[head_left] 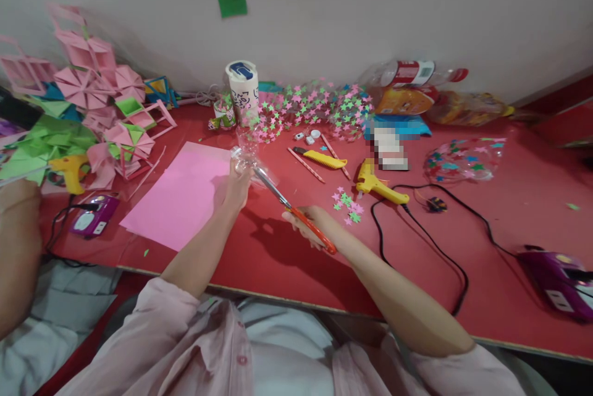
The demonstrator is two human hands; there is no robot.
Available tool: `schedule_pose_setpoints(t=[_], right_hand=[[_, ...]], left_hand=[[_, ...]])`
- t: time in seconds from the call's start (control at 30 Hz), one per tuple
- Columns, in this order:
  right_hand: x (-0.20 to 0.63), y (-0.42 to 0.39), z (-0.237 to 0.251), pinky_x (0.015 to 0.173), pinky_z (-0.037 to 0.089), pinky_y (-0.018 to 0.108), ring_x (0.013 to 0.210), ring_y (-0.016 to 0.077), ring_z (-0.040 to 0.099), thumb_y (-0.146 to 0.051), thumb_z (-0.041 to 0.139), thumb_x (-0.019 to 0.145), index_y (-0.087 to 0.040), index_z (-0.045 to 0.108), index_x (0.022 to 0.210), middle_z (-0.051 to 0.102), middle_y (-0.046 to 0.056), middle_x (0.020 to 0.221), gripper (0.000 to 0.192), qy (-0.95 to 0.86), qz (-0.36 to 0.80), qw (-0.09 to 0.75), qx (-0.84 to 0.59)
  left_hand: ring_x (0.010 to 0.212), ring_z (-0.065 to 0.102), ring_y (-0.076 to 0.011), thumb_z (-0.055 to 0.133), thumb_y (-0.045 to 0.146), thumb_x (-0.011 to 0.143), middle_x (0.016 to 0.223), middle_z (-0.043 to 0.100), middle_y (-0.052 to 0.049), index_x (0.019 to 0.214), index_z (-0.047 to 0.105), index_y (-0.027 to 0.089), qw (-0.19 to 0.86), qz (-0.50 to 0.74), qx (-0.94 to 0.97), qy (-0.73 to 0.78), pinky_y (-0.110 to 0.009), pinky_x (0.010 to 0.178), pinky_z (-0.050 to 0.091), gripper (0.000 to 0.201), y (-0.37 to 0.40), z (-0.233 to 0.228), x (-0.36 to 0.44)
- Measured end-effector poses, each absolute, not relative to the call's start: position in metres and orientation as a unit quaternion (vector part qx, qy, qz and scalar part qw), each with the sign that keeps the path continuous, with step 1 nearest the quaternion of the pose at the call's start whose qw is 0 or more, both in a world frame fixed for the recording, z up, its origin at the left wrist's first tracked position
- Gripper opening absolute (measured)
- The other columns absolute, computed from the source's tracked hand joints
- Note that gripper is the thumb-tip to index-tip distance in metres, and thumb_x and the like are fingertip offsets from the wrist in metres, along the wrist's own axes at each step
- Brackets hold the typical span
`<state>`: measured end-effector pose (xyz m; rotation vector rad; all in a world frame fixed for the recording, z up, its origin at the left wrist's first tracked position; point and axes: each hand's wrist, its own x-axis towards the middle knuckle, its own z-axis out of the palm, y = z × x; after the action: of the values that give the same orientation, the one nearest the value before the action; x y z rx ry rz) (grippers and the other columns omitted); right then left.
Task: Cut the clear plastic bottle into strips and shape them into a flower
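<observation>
Left hand (238,183), clamped on plastic (245,157) beside paper (180,198): tension it. Right hand (320,218), clamped around scissors (295,211): align squarely.

Between the person's forearms, the near middle of the red tabletop (278,266) is open, but the scissors (299,214), spanning from the right hand (312,223) to the clear plastic piece (243,160) in the left hand (238,185), bar its far side. At left, piled paper shapes (95,84) and another person's arm (18,248) crowd the way; the flat pink sheets (180,198) allow passage above. The tumbler (243,94), star-dotted plastic (308,105) and bottles (414,73) line the far wall (370,0). Rightward, the yellow glue gun (377,186) and looping black cord (430,236) obstruct; bare surface lies beyond, between the star-patterned bag (466,161) and purple box (553,278).
</observation>
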<state>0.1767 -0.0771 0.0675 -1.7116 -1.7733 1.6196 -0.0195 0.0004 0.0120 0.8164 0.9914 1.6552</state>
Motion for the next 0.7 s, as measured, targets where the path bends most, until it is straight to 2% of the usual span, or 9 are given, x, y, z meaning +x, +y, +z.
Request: schedule_pose_setpoints(t=[0.23,0.53,0.7], right_hand=[[0.1814,-0.0736,0.0694,0.037,0.034,0.020,0.034,0.0064,0.043,-0.078,0.053,0.074,-0.018,0.057,0.070,0.049,-0.005,0.050,0.060,-0.626,0.551,0.104,-0.542],[0.1753,-0.0777,0.0644,0.041,0.037,0.022,0.034,0.0071,0.041,-0.075,0.057,0.076,-0.021,0.046,0.065,0.040,-0.008,0.043,0.056,-0.605,0.539,0.117,-0.575],[0.1754,-0.0772,0.0704,0.036,0.034,0.022,0.031,0.0084,0.041,-0.072,0.059,0.075,-0.022,0.043,0.064,0.038,-0.008,0.042,0.054,-0.597,0.540,0.100,-0.584]], left_hand=[[0.071,0.059,-0.0115,0.079,0.034,0.066,0.083,0.061,0.002,0.098,0.055,0.025,0.490,0.674,0.369,0.411,-0.028,0.072,0.048,0.041,-0.0042,0.0080,-0.0145],[0.066,0.054,-0.0098,0.077,0.028,0.067,0.079,0.060,0.004,0.107,0.056,0.027,0.484,0.671,0.357,0.433,-0.024,0.065,0.044,0.045,-0.0052,0.0058,-0.0137],[0.066,0.055,-0.0094,0.078,0.029,0.066,0.082,0.061,0.003,0.106,0.055,0.027,0.496,0.674,0.358,0.414,-0.024,0.065,0.045,0.047,-0.0062,0.0086,-0.0137]])
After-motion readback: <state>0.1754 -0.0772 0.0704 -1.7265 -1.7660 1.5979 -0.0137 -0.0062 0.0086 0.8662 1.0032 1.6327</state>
